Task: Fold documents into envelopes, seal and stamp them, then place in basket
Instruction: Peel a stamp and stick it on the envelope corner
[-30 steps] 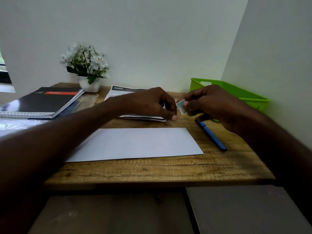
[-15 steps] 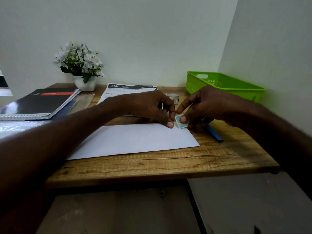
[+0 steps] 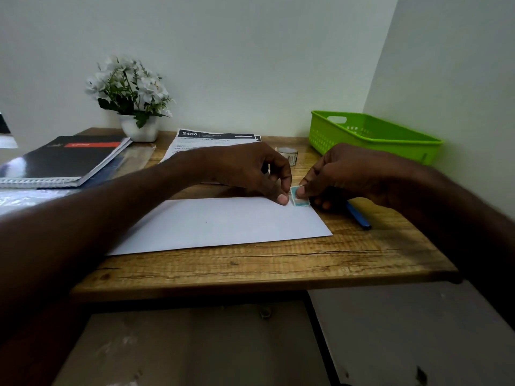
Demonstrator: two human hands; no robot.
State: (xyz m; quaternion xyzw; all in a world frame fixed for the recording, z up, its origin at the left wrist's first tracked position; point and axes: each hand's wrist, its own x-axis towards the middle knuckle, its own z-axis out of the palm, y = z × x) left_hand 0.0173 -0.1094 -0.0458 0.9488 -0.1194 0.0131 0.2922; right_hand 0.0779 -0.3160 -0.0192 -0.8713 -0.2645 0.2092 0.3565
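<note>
As our right hand (image 3: 348, 174) pinches the small teal paper stamp (image 3: 299, 200) at the flat white paper envelope's (image 3: 223, 222) far right corner, our left hand's (image 3: 250, 171) curled fingertip seemingly steadies its left edge.

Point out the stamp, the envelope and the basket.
stamp (image 3: 300, 201): head view, its lower face.
envelope (image 3: 223, 224): head view, middle of its white face.
basket (image 3: 362, 135): head view, its near wall.

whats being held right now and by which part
A small teal paper stamp, pinched at its top edge by the right hand over the white envelope's far right corner; the left hand's fingertips touch beside it.
</note>
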